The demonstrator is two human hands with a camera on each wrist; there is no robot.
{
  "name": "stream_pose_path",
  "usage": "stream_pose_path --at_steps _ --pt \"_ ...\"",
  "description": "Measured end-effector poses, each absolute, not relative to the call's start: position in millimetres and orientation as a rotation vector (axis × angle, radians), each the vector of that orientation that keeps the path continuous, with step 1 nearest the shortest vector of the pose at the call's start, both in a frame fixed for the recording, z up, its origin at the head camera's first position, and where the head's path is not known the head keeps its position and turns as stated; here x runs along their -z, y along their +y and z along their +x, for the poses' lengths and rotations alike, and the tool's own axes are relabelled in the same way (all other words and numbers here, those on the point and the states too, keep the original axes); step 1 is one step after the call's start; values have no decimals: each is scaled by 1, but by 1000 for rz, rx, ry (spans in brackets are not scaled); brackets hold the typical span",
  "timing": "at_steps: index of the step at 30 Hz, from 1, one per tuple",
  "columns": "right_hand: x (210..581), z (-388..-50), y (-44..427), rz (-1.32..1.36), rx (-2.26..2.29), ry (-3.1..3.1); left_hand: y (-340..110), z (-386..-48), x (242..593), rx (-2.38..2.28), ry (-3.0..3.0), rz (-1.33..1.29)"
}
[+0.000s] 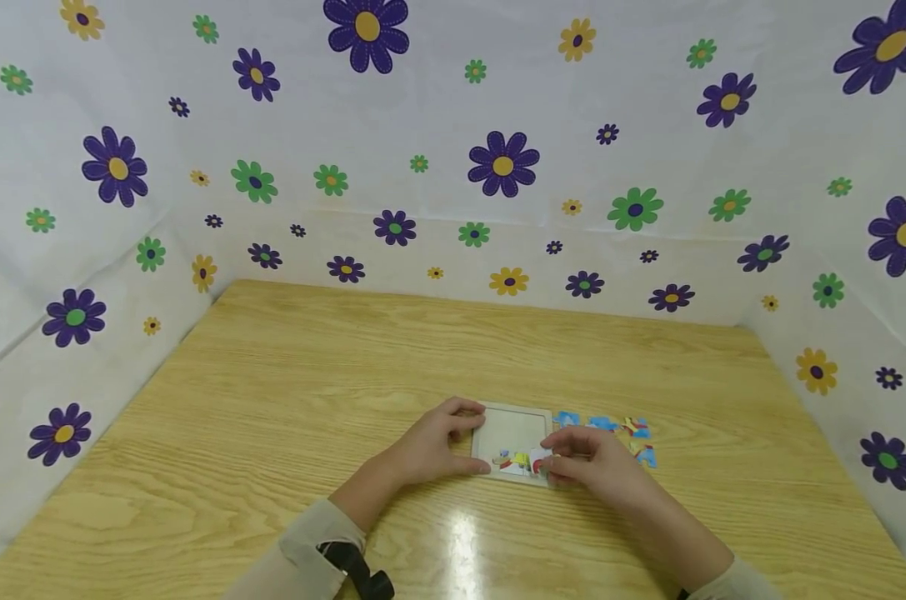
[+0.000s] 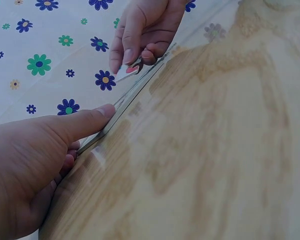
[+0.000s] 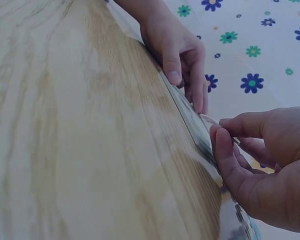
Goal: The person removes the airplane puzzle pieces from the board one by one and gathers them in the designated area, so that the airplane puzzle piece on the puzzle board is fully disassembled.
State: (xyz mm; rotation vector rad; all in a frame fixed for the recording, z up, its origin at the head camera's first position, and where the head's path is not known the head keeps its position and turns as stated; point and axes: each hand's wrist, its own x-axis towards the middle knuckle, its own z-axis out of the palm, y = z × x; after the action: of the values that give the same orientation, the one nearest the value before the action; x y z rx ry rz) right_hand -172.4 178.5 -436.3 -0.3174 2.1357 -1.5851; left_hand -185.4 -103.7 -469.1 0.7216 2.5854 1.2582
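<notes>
A shallow square puzzle tray (image 1: 510, 429) with a pale rim lies on the table. My left hand (image 1: 430, 446) grips its left side, thumb at the near corner and fingers at the far one; in the left wrist view the thumb lies along the tray's edge. Between thumb and fingers, my right hand (image 1: 598, 465) pinches a jigsaw piece (image 2: 132, 69) with red on white, tilted over the tray's near right corner. Along the tray's near side lie colourful jigsaw pieces (image 1: 514, 460). The right fingers partly hide the held piece.
Just right of the tray, several loose jigsaw pieces (image 1: 603, 423) in blue, red and yellow lie on the wooden table (image 1: 332, 358). The right hand partly covers that group. White cloth (image 1: 437, 100) with printed flowers stands around the table's back and sides.
</notes>
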Motion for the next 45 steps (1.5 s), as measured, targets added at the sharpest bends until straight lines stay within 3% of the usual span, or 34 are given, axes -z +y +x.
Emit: stream_pose_path --at_steps 17,35,45 --pt "436 -158 205 -231 1493 2262 -103 -185 469 -1260 2582 713" --pt "436 -150 188 -159 1271 2561 -103 -184 472 -1272 2581 725" --pt "428 -160 180 -273 1349 2473 -103 -186 473 -1278 2599 753"
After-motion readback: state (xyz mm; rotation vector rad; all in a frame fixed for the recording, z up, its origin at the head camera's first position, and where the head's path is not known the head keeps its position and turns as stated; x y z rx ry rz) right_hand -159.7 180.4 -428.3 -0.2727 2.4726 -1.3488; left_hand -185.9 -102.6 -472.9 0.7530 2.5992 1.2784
